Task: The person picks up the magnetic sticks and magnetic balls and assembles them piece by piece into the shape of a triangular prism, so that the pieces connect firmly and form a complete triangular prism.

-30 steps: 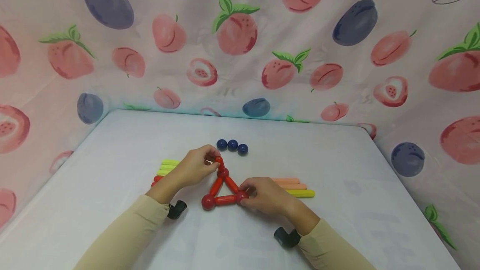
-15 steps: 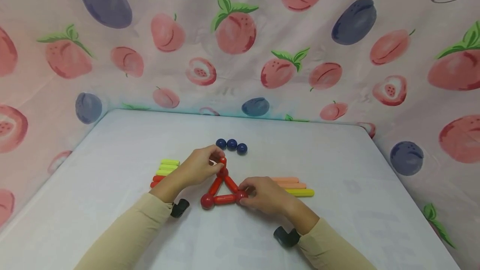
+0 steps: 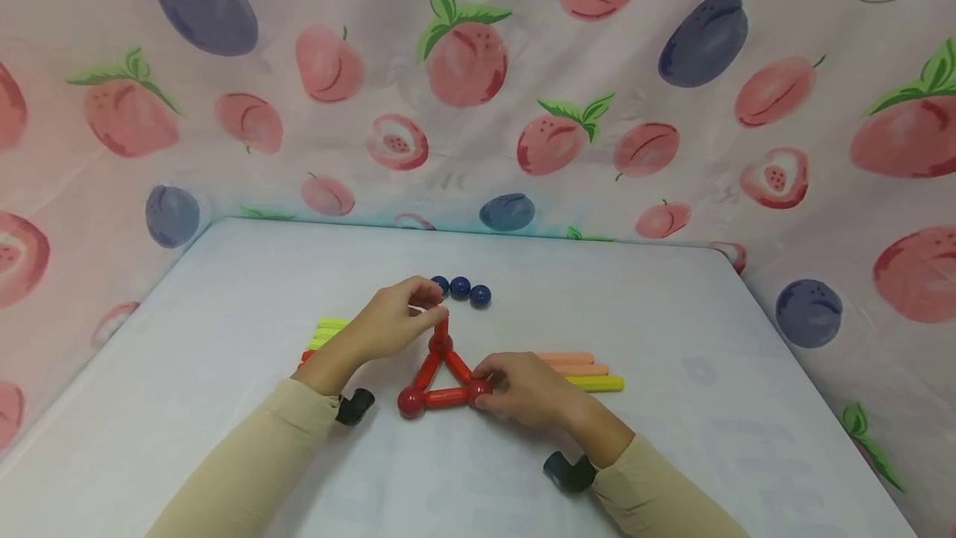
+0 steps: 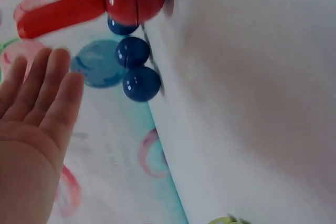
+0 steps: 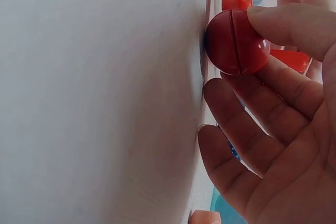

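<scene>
A red triangle of balls and sticks lies on the white table (image 3: 463, 480), with a red stick (image 3: 441, 328) standing up from its far ball (image 3: 441, 344). My left hand (image 3: 396, 318) is beside the top of that stick. In the left wrist view the fingers of the left hand (image 4: 31, 114) are straight, apart from the red stick (image 4: 63, 14). With thumb and fingers, my right hand (image 3: 526, 388) holds the triangle's right red ball (image 3: 478, 391). The right wrist view shows the thumb on this red ball (image 5: 231, 43). The near left ball (image 3: 411, 402) is untouched.
Three dark blue balls (image 3: 460, 288) sit in a row behind the triangle. Yellow-green sticks (image 3: 329, 330) and partly hidden red sticks (image 3: 307, 355) lie by the left wrist. Peach sticks (image 3: 568, 359) and a yellow stick (image 3: 597, 383) lie beyond the right hand.
The red stick has gone from leaning left to upright. My left hand has let go of it, its fingers spreading and lifting slightly. The right hand stays on its ball.
</scene>
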Available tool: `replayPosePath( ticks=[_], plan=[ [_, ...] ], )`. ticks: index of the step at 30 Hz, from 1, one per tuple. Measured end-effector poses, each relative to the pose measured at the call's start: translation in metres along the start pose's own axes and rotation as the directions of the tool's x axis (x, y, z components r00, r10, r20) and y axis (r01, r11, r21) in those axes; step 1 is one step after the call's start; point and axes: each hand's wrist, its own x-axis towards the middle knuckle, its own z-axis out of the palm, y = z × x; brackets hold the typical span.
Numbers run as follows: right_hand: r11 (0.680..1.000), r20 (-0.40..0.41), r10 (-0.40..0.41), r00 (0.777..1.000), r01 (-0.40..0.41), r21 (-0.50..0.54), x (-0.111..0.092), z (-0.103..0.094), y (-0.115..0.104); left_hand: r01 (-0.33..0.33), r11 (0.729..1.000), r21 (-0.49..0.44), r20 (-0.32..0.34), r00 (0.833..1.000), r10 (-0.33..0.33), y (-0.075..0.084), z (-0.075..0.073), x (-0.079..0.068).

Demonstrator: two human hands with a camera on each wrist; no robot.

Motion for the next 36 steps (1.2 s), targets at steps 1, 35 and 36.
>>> replayPosePath(
  ticks=[1, 35, 36],
  plan=[
    [1.0, 0.0, 0.004, 1.0, -0.004, 0.001, 0.0, 0.0, 0.0, -0.002, 1.0, -0.001, -0.019, 1.0, 0.002, -0.001, -0.002, 0.004],
    [0.999, 0.001, 0.028, 1.0, -0.028, 0.022, -0.002, 0.0, -0.004, 0.223, 0.96, 0.168, 0.071, 0.969, -0.237, -0.032, 0.005, 0.049],
    [0.999, 0.001, 0.028, 1.0, -0.028, 0.024, -0.002, 0.0, -0.003, 0.217, 0.961, 0.172, 0.072, 0.97, -0.232, -0.032, 0.006, 0.049]
  ],
)
